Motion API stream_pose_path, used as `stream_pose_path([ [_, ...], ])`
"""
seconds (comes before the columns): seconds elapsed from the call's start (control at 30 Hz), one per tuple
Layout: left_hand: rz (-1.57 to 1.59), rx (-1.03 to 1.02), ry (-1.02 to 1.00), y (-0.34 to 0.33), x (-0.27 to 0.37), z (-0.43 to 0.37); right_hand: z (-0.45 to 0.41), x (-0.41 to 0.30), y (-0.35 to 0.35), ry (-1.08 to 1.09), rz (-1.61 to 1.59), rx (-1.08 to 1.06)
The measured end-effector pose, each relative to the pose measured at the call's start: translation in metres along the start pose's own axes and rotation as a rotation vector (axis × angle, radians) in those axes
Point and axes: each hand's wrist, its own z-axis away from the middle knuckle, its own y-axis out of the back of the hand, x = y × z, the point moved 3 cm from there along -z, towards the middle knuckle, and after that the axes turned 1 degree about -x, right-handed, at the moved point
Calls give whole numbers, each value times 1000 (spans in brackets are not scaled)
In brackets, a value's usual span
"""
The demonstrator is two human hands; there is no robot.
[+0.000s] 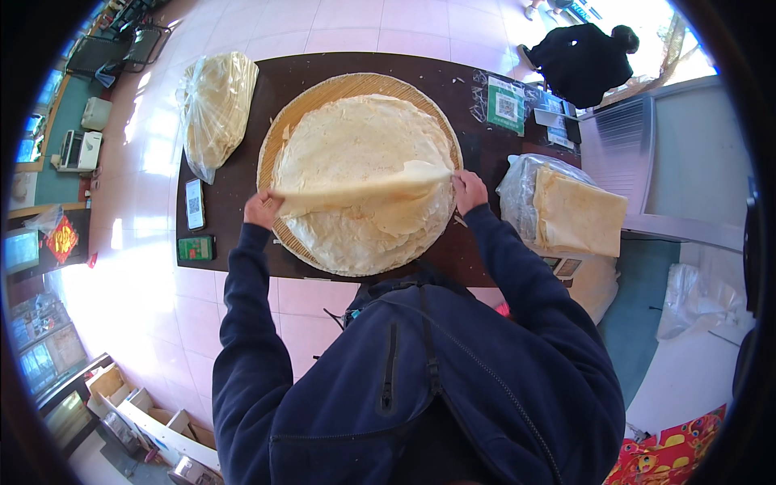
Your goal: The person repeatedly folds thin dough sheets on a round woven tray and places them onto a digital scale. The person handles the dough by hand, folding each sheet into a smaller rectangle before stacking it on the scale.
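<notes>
A tall pile of thin, round, pale flatbreads (357, 136) lies on a round woven tray (330, 91) on the dark table. My left hand (262, 208) grips the left edge of the top flatbread sheet (364, 191), at the tray's left rim. At the right rim, my right hand (468, 191) pinches the other edge of that sheet. Between my hands the sheet is partly lifted and folded over, its near part draping on the pile. Folded flatbreads (579, 212) lie on a clear plastic bag to the right of my right hand.
A clear bag of folded flatbreads (218, 115) stands at the table's left end. Nearer are a phone (194, 205) and a green box (196, 248). A green card with a printed code (506, 106) lies at the back right. Beyond that corner is a person in black (579, 63).
</notes>
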Motion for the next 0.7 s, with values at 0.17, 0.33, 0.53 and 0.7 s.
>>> stream_pose_path([
  [0.17,-185,-29,160,-34,-89,-30,-20,29,-38,-455,126,-206],
  [0.33,-270,-196,239,-33,-92,-18,-10,27,-35,-513,167,-367],
  [0.53,-577,-360,335,-38,-66,-9,9,93,-72,-269,505,-592],
  [0.7,-682,33,-114,-100,-1,-2,10,61,-57,-482,363,-408],
])
